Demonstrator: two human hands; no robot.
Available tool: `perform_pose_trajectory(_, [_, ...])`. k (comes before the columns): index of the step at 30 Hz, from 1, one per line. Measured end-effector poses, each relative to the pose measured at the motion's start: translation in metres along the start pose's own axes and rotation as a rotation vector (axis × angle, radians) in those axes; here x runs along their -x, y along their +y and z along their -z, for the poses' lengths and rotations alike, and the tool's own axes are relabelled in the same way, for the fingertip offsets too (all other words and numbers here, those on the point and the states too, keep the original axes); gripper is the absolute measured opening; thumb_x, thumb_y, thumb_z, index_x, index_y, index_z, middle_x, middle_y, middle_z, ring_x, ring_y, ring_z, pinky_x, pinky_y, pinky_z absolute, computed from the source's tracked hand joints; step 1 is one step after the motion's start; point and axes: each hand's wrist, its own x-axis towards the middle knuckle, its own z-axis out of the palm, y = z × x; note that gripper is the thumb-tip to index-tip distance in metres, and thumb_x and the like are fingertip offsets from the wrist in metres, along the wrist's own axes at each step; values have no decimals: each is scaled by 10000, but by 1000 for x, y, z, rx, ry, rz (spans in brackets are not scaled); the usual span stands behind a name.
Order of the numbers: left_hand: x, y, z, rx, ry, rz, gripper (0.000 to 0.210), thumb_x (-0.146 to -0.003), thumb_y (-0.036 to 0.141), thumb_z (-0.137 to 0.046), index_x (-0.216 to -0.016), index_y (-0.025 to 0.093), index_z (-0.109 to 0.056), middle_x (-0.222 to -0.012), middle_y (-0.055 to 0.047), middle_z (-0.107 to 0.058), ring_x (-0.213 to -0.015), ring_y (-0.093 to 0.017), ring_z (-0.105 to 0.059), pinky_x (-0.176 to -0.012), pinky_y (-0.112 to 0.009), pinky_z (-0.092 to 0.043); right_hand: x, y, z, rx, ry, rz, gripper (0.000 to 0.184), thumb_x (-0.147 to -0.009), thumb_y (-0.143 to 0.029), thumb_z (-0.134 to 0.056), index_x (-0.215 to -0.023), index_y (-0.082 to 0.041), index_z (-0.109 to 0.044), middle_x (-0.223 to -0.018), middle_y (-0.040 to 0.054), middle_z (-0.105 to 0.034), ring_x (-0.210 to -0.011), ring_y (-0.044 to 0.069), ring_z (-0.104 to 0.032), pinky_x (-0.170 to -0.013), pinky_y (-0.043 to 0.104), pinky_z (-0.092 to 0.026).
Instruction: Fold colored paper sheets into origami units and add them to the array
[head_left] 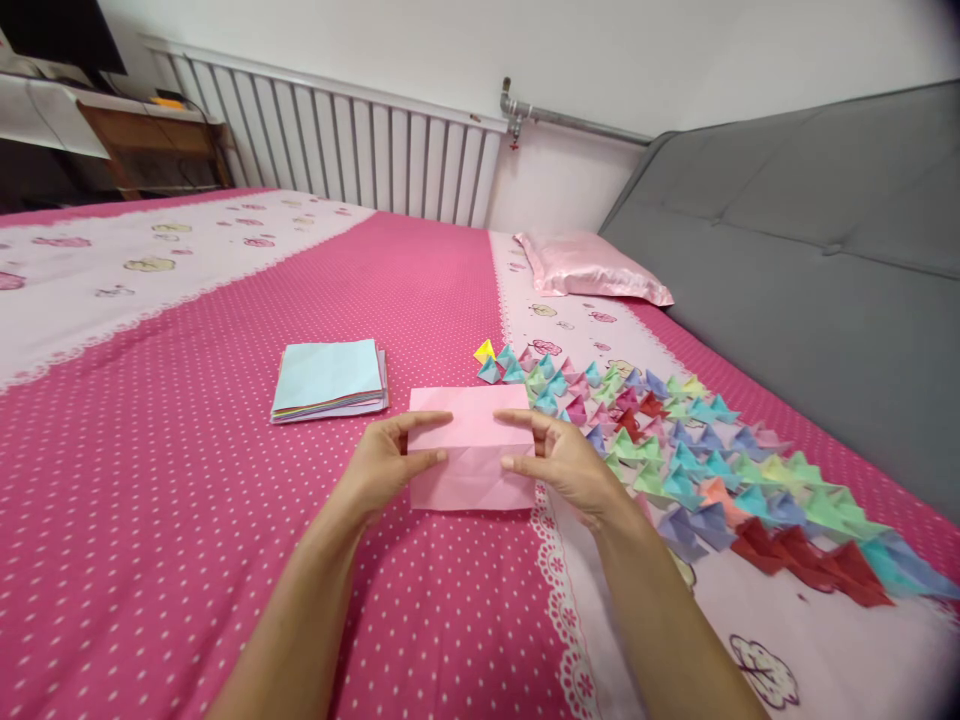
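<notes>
A creased sheet of pink paper [471, 484] is held up in front of me, just over the pink dotted bedspread. My left hand [384, 462] pinches its left edge, with forefinger and thumb lying on the near face. On the opposite edge my right hand [564, 462] grips the same sheet in a matching way. A fold line runs across the middle of the paper, and fainter slanting creases show on its lower half. Left of the sheet lies a stack of coloured paper [330, 372], light blue on top. Folded paper boats [705, 465] in many colours spread out to the right.
A pink pillow [592, 268] rests near the grey padded headboard [810, 230]. Along the far wall runs a white radiator [337, 140] with a grey pipe [585, 124]. A wooden desk [157, 130] with a dark monitor [60, 35] stands at the far left.
</notes>
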Motion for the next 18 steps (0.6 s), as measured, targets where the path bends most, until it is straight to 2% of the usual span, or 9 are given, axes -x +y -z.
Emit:
perform_pose_trajectory(6, [2, 4, -3, 60, 16, 16, 537, -552, 221, -759, -1063, 131, -620, -1109, -93, -639, -822, -175, -629, -693, -273, -502, -1, 1, -3, 110, 69, 57, 443, -615, -142, -680, -1051, -200, -627, -1120, 80, -617, -955, 219, -594, -781, 338, -483])
perform_pose_trajectory(12, [0, -2, -3, -45, -44, -77, 543, -546, 218, -756, -1066, 132, -625, -1136, -103, -623, -886, -218, -623, -700, -298, -513, -3, 3, -3, 174, 144, 130, 375, -628, -172, -682, -1001, -195, -651, -1088, 74, -637, -996, 230, -577, -808, 349, -463])
perform_pose_trajectory(15, [-2, -5, -2, -73, -12, -96, 512, -547, 205, -751, -1040, 126, -638, -1076, -94, -653, -835, -199, -633, -669, -281, -513, -4, 3, -3, 175, 183, 143, 348, -627, -184, -689, -973, -191, -662, -1059, 71, -652, -988, 224, -582, -823, 350, -455])
perform_pose_trajectory(18, [-3, -5, -2, -57, 35, -86, 456, -547, 219, -751, -984, 120, -665, -924, -73, -699, -721, -168, -637, -630, -266, -507, -4, 2, -5, 199, 214, 153, 319, -624, -192, -691, -943, -189, -673, -1030, 67, -666, -967, 217, -591, -829, 349, -450])
